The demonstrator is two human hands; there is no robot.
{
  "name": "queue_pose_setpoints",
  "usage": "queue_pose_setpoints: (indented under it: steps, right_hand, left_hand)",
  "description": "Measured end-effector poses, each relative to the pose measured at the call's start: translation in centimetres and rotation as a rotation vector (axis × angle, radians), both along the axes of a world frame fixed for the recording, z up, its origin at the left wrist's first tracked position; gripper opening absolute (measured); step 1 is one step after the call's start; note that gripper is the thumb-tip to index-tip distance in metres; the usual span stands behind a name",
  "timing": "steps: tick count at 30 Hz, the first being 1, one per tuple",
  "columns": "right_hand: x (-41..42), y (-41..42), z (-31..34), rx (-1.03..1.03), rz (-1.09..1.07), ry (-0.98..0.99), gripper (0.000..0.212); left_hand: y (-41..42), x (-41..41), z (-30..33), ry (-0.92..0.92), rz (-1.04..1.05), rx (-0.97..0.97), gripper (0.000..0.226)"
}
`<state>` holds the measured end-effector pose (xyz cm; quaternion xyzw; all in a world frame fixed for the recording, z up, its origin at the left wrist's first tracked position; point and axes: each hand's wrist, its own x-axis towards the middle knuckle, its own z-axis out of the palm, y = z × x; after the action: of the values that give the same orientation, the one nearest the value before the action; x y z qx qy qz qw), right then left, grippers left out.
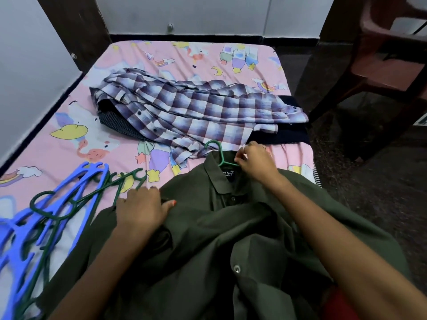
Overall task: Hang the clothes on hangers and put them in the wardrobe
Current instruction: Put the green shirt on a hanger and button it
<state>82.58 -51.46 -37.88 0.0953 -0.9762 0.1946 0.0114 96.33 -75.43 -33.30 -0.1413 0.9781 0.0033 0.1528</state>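
— What is lying nearest, at the near edge of the bed point(120, 63)?

— A dark green shirt point(231, 239) is lying there, spread open, with its collar pointing to the far edge. A green hanger point(220, 155) is sitting inside the collar, and only its hook and neck are showing above the label.

— What are the hands doing?

— The left hand point(141, 211) is lying on the left shoulder of the shirt. Its fingers are curling over the cloth and the thumb is pressing on it, so it is gripping the shirt. The right hand point(254, 161) is staying at the collar, just beside the hanger's neck. Its fingertips are pinching there, but I cannot tell if they are pinching the collar or the hanger.

— And at the left side?

— A heap of blue hangers point(44, 215) is lying at the near left corner, with some dark green hangers point(69, 202) mixed into it. One of them is touching the left hand's knuckles.

— What is farther away?

— In the middle of the bed a checked shirt point(184, 107) is lying crumpled. It is covering a dark striped garment point(120, 125) on the left and a black garment point(282, 135) near the right edge. Beyond the right edge, a brown plastic chair point(392, 54) is standing on the floor.
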Motion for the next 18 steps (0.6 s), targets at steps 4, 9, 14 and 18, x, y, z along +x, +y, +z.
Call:
queue_pose_setpoints:
  steps: [4, 9, 14, 18]
  right_hand:
    - [-3.1, -2.3, -2.8, 0.284, 0.023, -0.158, 0.034]
    - [-4.1, -2.9, -4.9, 0.304, 0.037, -0.173, 0.02]
    - [-5.3, 0.0, -3.5, 0.023, -0.073, -0.07, 0.016]
    - [-6.3, 4.2, 1.1, -0.204, -0.194, -0.003, 0.023]
  left_hand:
    - [-0.7, 0.7, -2.6, -0.124, -0.023, -0.084, 0.048]
    - [-1.2, 0.8, -4.2, 0.027, -0.047, -0.025, 0.029]
    - [-3.4, 2.0, -3.0, 0.261, -0.033, 0.06, 0.02]
    - [-5.7, 2.6, -0.4, 0.318, 0.041, 0.131, 0.014]
